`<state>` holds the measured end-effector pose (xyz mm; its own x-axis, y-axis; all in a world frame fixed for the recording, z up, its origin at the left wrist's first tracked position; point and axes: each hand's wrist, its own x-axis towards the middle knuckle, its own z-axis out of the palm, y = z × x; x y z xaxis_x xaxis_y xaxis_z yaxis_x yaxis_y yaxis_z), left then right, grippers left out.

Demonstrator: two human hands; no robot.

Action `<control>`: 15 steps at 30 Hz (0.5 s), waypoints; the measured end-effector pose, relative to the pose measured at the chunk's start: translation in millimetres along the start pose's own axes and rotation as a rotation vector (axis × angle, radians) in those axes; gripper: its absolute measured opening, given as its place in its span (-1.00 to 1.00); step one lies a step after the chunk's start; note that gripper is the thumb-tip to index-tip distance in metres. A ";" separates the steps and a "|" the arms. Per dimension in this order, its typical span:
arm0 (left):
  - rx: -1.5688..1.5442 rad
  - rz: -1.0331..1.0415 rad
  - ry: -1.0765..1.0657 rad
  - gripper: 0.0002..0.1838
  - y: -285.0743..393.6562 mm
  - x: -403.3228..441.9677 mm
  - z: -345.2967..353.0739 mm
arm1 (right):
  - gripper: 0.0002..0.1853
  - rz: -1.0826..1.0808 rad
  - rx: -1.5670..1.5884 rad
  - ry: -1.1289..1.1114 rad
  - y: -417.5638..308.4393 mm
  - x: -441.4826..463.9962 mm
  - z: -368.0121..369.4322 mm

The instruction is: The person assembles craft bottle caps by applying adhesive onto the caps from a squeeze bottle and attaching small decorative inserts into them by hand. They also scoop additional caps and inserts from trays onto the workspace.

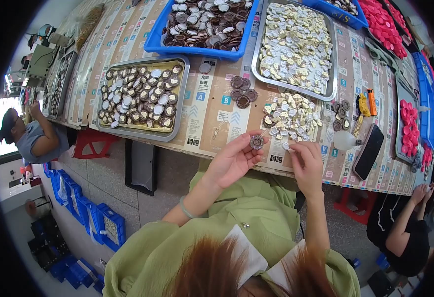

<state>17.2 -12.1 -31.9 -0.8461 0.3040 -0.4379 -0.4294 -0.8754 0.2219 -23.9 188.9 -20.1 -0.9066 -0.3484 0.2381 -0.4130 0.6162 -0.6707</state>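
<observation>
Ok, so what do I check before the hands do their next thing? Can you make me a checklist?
1. Left hand has a brown round piece: ok, held between thumb and fingers.
2. Right hand has a small white piece: cannot tell; one is at the fingertips, but the grip is unclear.
3. Loose pile close by: ok, just beyond both hands.
4. Spare brown pieces nearby: ok, a cluster left of the pile.
5. Phone clear of the hands: ok, off to the right.
6. Bottle has enough inside: cannot tell.
</observation>
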 end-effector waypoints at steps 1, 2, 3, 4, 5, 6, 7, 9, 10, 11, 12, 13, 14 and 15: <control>-0.014 -0.009 -0.011 -0.68 -0.1 0.7 -1.4 | -0.81 -0.032 -0.022 -0.058 2.1 -0.3 -1.9; -0.013 -0.014 -0.013 -0.68 -0.6 0.9 0.0 | -0.81 -0.028 -0.024 -0.056 1.1 -0.6 -1.1; 0.001 -0.012 -0.004 -0.67 -0.9 0.7 2.7 | -0.80 -0.007 -0.054 -0.040 -0.8 -0.6 1.1; 0.015 -0.008 0.005 -0.67 -1.1 0.8 4.2 | -0.80 0.011 -0.083 -0.026 -1.6 -0.6 2.4; 0.014 -0.007 0.005 -0.67 -1.6 1.2 4.6 | -0.80 0.010 -0.083 -0.026 -1.0 -1.1 2.4; 0.010 -0.005 0.001 -0.67 -1.8 1.3 4.8 | -0.79 0.033 -0.106 -0.044 -0.7 -1.8 2.8; 0.006 -0.003 -0.001 -0.67 -1.6 1.0 4.8 | -0.79 0.054 -0.127 -0.061 -0.8 -2.3 3.3; -0.003 -0.009 -0.007 -0.68 -2.0 0.9 1.5 | -0.79 0.083 -0.116 -0.050 -7.4 -1.6 0.3; -0.013 -0.017 -0.013 -0.69 -2.3 1.2 0.3 | -0.78 0.112 -0.106 -0.039 -9.4 -1.0 -0.8; -0.014 -0.016 -0.011 -0.69 -2.4 1.1 -0.1 | -0.78 0.112 -0.105 -0.041 -7.7 -1.3 -0.8; -0.007 -0.014 -0.007 -0.69 -2.9 1.1 -0.4 | -0.80 0.046 -0.083 -0.045 -4.0 -2.1 -1.2; -0.001 -0.013 -0.005 -0.68 -3.7 1.4 -0.6 | -0.81 -0.019 -0.062 -0.047 -0.5 -3.7 -1.3; -0.001 -0.018 -0.006 -0.68 -4.9 2.0 -0.5 | -0.81 -0.015 -0.065 -0.047 3.3 -6.6 0.4; -0.015 -0.040 -0.010 -0.68 -5.8 2.9 -0.3 | -0.83 -0.048 -0.065 -0.033 7.6 -9.8 3.6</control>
<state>17.3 -6.2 -34.7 -0.8317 0.3422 -0.4373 -0.4580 -0.8680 0.1917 -17.8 194.5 -30.0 -0.8826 -0.4014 0.2447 -0.4617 0.6422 -0.6119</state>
